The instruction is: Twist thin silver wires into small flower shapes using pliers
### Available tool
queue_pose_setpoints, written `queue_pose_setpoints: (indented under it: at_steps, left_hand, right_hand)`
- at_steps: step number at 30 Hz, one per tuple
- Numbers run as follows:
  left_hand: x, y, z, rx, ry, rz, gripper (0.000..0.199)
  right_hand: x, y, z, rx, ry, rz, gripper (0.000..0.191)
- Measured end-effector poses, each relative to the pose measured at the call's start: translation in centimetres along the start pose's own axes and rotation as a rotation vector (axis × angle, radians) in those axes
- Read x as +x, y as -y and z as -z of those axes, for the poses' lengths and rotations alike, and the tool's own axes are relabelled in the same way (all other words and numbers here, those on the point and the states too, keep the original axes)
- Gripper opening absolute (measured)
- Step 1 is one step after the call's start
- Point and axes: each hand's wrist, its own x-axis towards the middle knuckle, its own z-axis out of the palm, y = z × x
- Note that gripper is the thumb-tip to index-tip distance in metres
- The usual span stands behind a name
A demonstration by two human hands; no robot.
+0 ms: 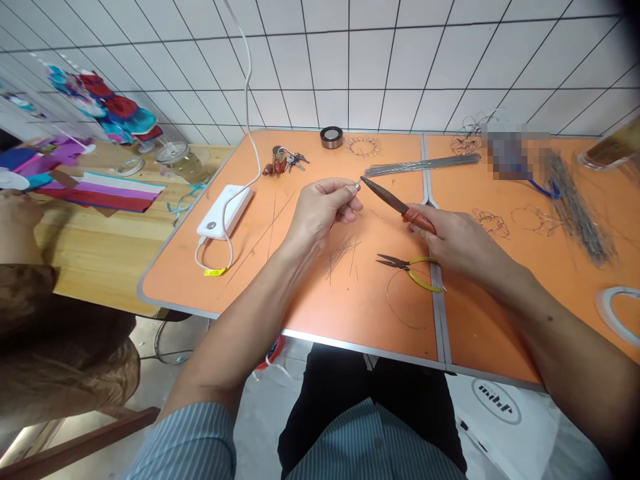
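Observation:
Above the orange table, my left hand [327, 207] is closed, pinching a small silvery piece [358, 186] between thumb and finger; its exact kind is too small to tell. My right hand [440, 233] is wrapped round the red handles of long-nose pliers [385, 195]. Their jaws point left, the tip right beside the silvery piece; whether they touch, I cannot tell. Below my hands lie short thin wires [341, 257] in a loose pile. Small yellow-handled pliers [407, 267] rest nearer the table's front edge, beside a thin curved wire [393, 310].
At the back are a roll of tape [331, 137], keys [295, 160] and a bundle of straight wires [423, 165]. A white power strip [225, 213] with its cord lies left. More wires [575, 207] sit right. Another person's arm [19, 230] is at the wooden table [100, 247].

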Motion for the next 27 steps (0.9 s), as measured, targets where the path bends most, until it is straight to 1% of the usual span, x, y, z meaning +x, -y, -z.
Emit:
queue_pose_setpoints:
  at_steps: [6, 11, 16, 21, 27]
  left_hand:
    - [0.3, 0.3, 0.3, 0.002, 0.019, 0.005, 0.010]
    - [0.2, 0.3, 0.4, 0.009, 0.035, -0.005, 0.010]
    - [0.4, 0.5, 0.6, 0.042, 0.045, -0.005, 0.013]
    - [0.7, 0.6, 0.9, 0.052, 0.076, -0.027, 0.013]
    - [0.6, 0.7, 0.7, 0.098, 0.052, -0.032, 0.014]
  right_hand:
    - [0.0, -0.5, -0.4, -0.004, -0.008, 0.065, 0.034]
    - [0.1, -0.4, -0.3, -0.012, -0.011, 0.084, 0.037]
    - [0.3, -0.2, -0.1, -0.023, 0.035, 0.020, 0.033]
    - [0.5, -0.7, -0.5, 0.007, 0.060, -0.022, 0.026]
    - [0.7, -0.8, -1.1, -0.032, 0.018, -0.053, 0.029]
